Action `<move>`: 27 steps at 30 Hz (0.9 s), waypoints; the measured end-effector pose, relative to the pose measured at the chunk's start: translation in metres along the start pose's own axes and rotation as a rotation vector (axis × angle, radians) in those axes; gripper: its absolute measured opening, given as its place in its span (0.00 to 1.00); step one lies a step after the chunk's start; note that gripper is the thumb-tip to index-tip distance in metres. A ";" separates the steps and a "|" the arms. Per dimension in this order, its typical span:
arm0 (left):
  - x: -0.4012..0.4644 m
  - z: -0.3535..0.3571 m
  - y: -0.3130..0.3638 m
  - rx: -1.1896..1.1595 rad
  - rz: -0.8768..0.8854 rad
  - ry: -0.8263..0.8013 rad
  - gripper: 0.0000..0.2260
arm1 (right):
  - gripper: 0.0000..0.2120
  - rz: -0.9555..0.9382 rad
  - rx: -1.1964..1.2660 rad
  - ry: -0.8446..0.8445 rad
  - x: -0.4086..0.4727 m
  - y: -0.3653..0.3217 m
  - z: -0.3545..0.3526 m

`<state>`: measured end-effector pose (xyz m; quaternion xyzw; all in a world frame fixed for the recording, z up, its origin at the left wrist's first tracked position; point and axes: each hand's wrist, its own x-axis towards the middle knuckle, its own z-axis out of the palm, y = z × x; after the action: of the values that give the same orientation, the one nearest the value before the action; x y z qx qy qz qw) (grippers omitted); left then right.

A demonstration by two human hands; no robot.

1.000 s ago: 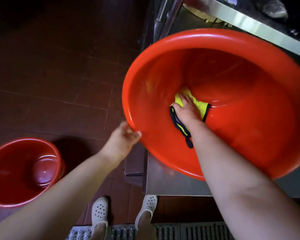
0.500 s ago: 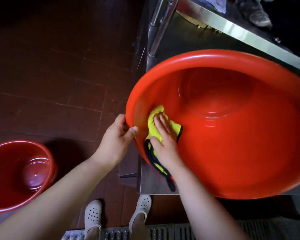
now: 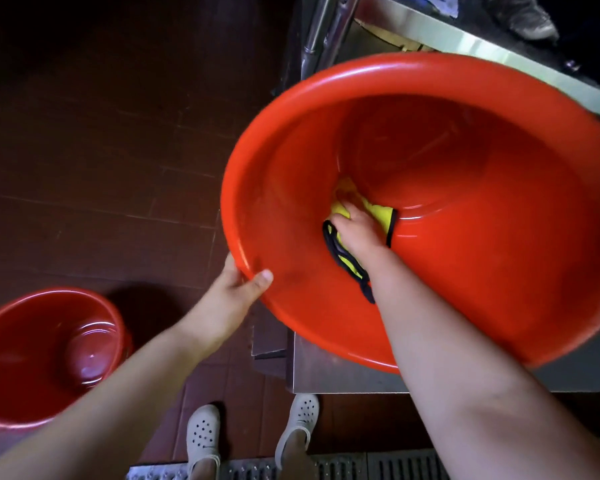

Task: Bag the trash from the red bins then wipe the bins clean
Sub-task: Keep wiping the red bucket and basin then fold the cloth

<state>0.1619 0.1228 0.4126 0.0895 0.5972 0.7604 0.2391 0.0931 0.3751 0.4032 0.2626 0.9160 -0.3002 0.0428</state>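
Dark tiled floor [image 3: 101, 161] surrounds the steel table's near-left corner, where the big red bin [image 3: 430, 81] rests tilted; left hand [image 3: 227, 299] clamps its rim, right hand [image 3: 359, 233] presses yellow cloth [image 3: 378, 213] with flat fingers low inside; sweep overlapping arcs, steadying the rim firmly.

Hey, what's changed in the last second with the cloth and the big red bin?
The right hand slid the yellow black-edged cloth from the floor edge to the near-left wall by the rim, then back down to the floor edge of the large red plastic bin. The left hand kept its grip on the rim, and the small red bin stayed on the floor.
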 end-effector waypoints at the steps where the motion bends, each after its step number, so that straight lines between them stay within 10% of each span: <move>1: -0.002 0.002 -0.009 0.019 -0.031 -0.015 0.19 | 0.25 -0.017 -0.024 0.002 -0.002 -0.004 0.003; 9: 0.010 0.007 0.001 0.426 0.163 0.190 0.15 | 0.31 -0.118 0.536 0.049 -0.116 -0.049 0.041; 15: 0.014 0.006 0.018 0.536 0.213 0.347 0.16 | 0.31 -0.348 0.339 -0.027 -0.124 -0.025 0.033; 21: 0.027 0.002 0.049 0.668 0.338 0.464 0.16 | 0.23 -0.043 0.194 0.052 -0.028 0.001 0.003; 27: 0.030 -0.007 0.040 0.091 0.143 0.288 0.18 | 0.30 -0.174 0.030 0.036 0.009 0.018 -0.006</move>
<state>0.1230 0.1241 0.4449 0.0327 0.6513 0.7525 0.0919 0.0949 0.3951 0.3965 0.1879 0.9314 -0.3116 -0.0041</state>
